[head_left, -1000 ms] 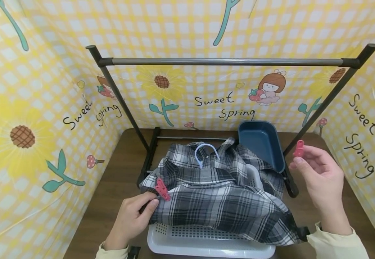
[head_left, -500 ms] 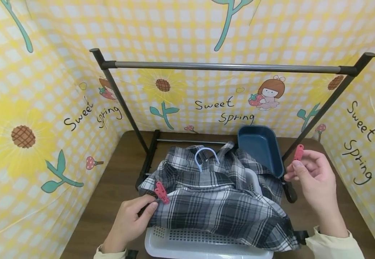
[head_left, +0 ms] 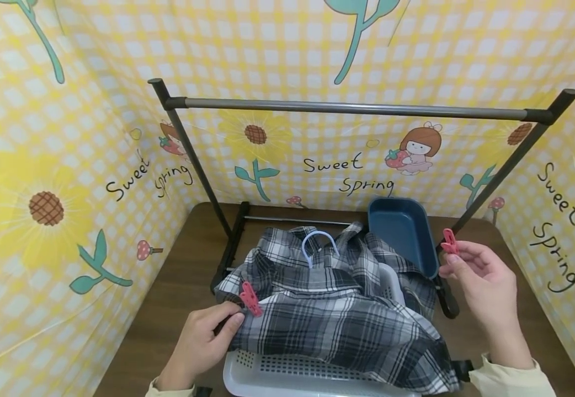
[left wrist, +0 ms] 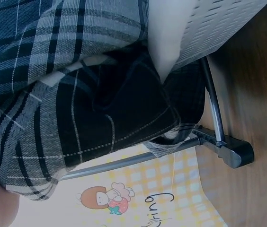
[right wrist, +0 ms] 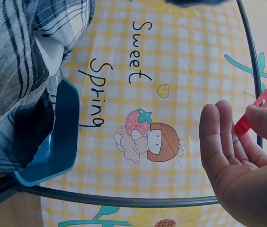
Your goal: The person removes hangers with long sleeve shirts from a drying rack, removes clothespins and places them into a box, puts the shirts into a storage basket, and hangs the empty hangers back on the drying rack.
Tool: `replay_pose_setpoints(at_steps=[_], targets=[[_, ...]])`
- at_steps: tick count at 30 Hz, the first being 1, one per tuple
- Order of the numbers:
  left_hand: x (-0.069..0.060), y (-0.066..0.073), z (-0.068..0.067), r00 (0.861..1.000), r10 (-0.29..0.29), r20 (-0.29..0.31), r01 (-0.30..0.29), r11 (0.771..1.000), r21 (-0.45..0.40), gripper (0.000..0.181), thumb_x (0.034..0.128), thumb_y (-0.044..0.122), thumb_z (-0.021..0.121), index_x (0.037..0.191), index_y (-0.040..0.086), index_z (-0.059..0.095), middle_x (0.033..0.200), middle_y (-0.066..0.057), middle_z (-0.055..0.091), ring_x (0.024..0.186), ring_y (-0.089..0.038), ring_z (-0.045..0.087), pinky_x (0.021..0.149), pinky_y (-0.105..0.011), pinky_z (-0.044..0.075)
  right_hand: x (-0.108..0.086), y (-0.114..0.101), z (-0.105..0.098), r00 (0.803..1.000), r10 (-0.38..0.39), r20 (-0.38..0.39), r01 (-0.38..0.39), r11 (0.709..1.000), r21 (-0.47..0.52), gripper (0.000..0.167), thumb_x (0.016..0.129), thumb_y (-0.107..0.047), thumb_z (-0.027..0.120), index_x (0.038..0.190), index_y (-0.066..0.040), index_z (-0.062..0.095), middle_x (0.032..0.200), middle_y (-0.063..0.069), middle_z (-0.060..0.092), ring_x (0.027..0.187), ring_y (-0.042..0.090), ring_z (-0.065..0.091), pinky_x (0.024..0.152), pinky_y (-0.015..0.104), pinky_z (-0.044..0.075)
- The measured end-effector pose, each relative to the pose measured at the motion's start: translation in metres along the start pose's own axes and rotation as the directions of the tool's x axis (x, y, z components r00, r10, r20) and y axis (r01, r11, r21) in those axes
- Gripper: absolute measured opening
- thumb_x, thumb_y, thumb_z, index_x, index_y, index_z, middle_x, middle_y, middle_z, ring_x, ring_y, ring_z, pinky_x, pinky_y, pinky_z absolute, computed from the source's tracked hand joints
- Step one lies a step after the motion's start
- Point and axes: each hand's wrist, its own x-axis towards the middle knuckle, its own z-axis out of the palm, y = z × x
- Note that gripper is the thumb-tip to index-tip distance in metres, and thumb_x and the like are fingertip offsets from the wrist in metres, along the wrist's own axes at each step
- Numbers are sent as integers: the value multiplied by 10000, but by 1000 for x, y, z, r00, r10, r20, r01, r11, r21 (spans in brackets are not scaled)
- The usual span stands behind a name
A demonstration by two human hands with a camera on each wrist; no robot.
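A grey plaid shirt (head_left: pixel 317 320) lies bunched over a white basket (head_left: pixel 267 375), and a pale blue hanger hook (head_left: pixel 319 234) sticks up from its middle. At the shirt's left side, my left hand (head_left: pixel 200 342) pinches the cloth between thumb and fingers. Just beyond those fingertips a red clothespin (head_left: pixel 251 300) sits on the fabric. My right hand (head_left: pixel 488 292) is raised to the right of the shirt, apart from it. Between its thumb and index finger it holds another red clothespin (right wrist: pixel 255 113); the other fingers are loosely bent in the right wrist view.
Behind the shirt stands a dark rack with a grey top bar (head_left: pixel 347 107). A blue bin (head_left: pixel 406 237) sits at the back right, partly covered by the shirt. Yellow checked cloth (head_left: pixel 287 55) lines the walls around the brown table (head_left: pixel 168 275).
My right hand has moved a little left and down toward the shirt, and its clothespin has turned slightly. My left hand keeps its grip on the cloth. The head view has tilted slightly.
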Motion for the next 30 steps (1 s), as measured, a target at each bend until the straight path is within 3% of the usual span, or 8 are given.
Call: replay_pose_setpoints(at_steps=[10,17,22,26,30], targets=[[2,-1,2,1000,12,2,-12,1000,-7,273,815,-84,726,925,158,663,808,74,636,662,-47,571,597,-216,477,-4,-6,3,994,10,-111,4,993,119,186,918,85,682,1100,122,664,795,100,710,612,159,683,668,222,563],[2,-1,3,1000,-4,0,4,1000,11,274,819,-75,724,924,171,665,825,90,644,678,-48,592,626,-222,492,-5,-7,-1,996,-1,-87,14,988,156,218,935,86,657,1150,112,674,798,80,725,632,155,700,712,222,562],[3,-1,6,1000,-16,-4,16,1000,21,271,818,-76,727,929,165,670,836,92,649,688,-57,601,640,-230,498,-2,-3,-4,997,-40,-64,52,979,199,218,924,131,640,1140,165,647,815,107,732,644,173,710,715,251,569],[1,-1,6,1000,-25,-6,25,999,36,285,807,-74,730,922,179,667,830,118,636,682,-33,585,638,-219,490,-1,1,-4,996,-46,-70,57,985,164,187,915,135,652,1097,176,647,808,106,732,632,175,709,681,257,574],[-1,-2,5,1000,3,-24,-2,999,43,296,787,-83,740,923,170,667,821,102,638,673,-43,588,628,-217,483,0,4,-1,997,-18,-79,26,994,102,159,912,93,686,1054,156,653,797,91,725,621,170,701,665,257,575]])
